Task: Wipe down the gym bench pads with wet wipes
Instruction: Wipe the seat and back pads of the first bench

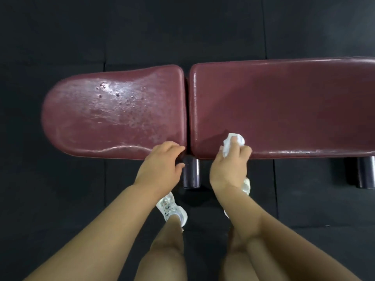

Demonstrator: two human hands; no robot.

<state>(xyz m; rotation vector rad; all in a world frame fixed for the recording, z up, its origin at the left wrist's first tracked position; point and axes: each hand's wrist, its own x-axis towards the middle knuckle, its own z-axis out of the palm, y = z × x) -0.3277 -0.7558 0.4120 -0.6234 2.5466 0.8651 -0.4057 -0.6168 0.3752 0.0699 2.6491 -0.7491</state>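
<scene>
Wet wipe [226, 148], bunched in the curled fingers [236, 147] of the right hand [229, 169], presses on the near corner of the back pad [284, 106], just toward three o'clock of centre. Left hand [160, 162], at seven o'clock, curls round the corner of the seat pad [113, 114]. Seat pad glistens wet; back pad looks mostly dry. Likely risk: so small a wad skips patches or dries out.

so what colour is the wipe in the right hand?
White; the wipe is bunched in the right hand on the maroon pad. Head view shows it.
</scene>
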